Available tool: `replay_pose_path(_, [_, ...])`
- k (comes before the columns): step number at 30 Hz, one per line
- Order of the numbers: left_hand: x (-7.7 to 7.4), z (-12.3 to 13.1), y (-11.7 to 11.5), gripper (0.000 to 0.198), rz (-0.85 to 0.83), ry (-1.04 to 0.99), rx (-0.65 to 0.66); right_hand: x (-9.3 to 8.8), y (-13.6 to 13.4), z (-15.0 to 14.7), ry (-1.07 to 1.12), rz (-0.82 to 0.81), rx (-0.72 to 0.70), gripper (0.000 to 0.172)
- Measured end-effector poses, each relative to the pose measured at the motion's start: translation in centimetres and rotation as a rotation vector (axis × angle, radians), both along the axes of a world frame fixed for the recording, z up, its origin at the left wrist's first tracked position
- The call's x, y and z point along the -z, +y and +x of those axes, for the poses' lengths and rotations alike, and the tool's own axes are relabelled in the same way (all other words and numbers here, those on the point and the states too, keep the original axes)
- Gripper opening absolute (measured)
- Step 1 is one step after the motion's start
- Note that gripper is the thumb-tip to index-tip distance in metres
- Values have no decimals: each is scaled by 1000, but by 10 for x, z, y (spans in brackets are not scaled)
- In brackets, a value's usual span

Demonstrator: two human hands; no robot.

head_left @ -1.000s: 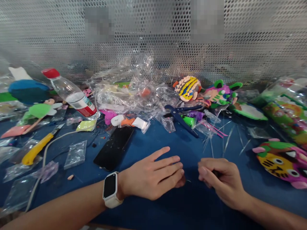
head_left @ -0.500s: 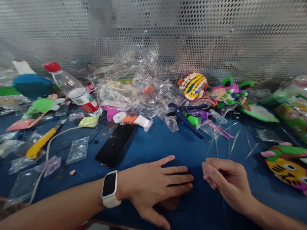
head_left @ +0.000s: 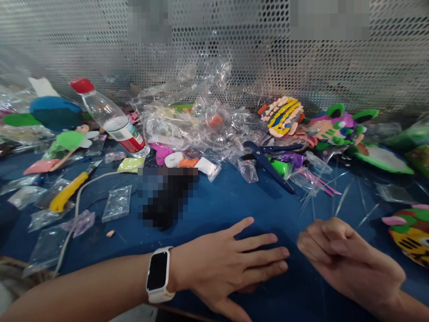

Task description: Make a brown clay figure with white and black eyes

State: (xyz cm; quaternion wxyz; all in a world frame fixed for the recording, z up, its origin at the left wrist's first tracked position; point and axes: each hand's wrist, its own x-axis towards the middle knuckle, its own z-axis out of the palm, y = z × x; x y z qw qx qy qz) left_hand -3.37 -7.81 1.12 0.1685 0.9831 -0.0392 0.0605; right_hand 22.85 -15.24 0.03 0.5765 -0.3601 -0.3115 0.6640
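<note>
- Left hand (head_left: 228, 264): opened flat, fingers spread, palm down on blue desk (head_left: 221, 201) near front edge.
- Right hand (head_left: 348, 264): curled closed just beside; contents not discernible.

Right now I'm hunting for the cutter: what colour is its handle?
Yellow. The cutter lies at far left, clearest in the head view.

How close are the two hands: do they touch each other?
Apart. The head view shows a strip of blue tablecloth between the fingertips of the flat left hand and the curled right hand.
</note>
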Motion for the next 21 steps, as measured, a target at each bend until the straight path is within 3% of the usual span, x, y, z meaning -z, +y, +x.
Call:
replay_pose_path(6, [-2,1,-4,77,-84,67,52,-3,1,2,181,29,-23,50])
replay_pose_path(13, [4,2,-7,86,-203,85,43,-1,2,-2,172,50,-56,49])
replay_pose_path(21, [6,2,-8,85,-56,25,-72,2,-3,-4,190,108,-225,53])
